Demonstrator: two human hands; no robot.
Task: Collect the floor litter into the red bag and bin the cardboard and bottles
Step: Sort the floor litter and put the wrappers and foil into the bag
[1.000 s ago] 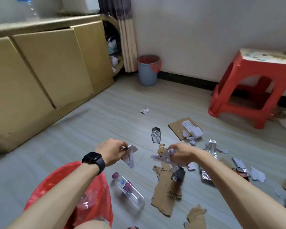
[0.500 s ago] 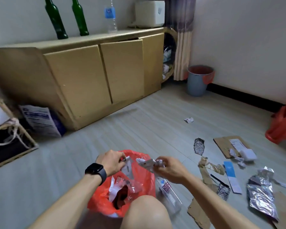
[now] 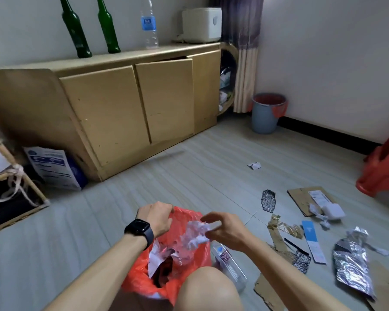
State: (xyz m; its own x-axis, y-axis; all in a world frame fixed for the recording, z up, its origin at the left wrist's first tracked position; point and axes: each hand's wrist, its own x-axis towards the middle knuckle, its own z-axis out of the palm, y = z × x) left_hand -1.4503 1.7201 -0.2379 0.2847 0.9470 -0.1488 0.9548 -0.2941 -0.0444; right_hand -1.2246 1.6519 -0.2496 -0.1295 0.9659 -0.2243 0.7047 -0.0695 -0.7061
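Note:
The red bag (image 3: pixel 142 282) stands open on the floor in front of my knee, with paper and wrappers inside. My left hand (image 3: pixel 158 217), a black watch on its wrist, grips the bag's far rim. Over the bag's mouth my right hand (image 3: pixel 226 227) has its fingers spread, and blurred crumpled white paper (image 3: pixel 195 235) is just beneath it. A clear plastic bottle (image 3: pixel 230 267) lies on the floor right of the bag. Cardboard pieces (image 3: pixel 264 290) and a flat cardboard sheet (image 3: pixel 300 198) lie further right. The blue bin (image 3: pixel 264 117) with a red liner stands by the far wall.
Silver foil (image 3: pixel 353 263), a black mesh scrap (image 3: pixel 268 200), a blue-white strip (image 3: pixel 312 241) and a paper scrap (image 3: pixel 254 165) litter the floor. A wooden cabinet (image 3: pixel 126 113) carries two green bottles (image 3: pixel 76 30) and a water bottle (image 3: pixel 149 23). A red stool (image 3: pixel 382 173) stands at right.
My view swung left from the litter to the bag. My right hand carried the crumpled paper over the bag's mouth and spread its fingers. My left hand moved to the bag's rim.

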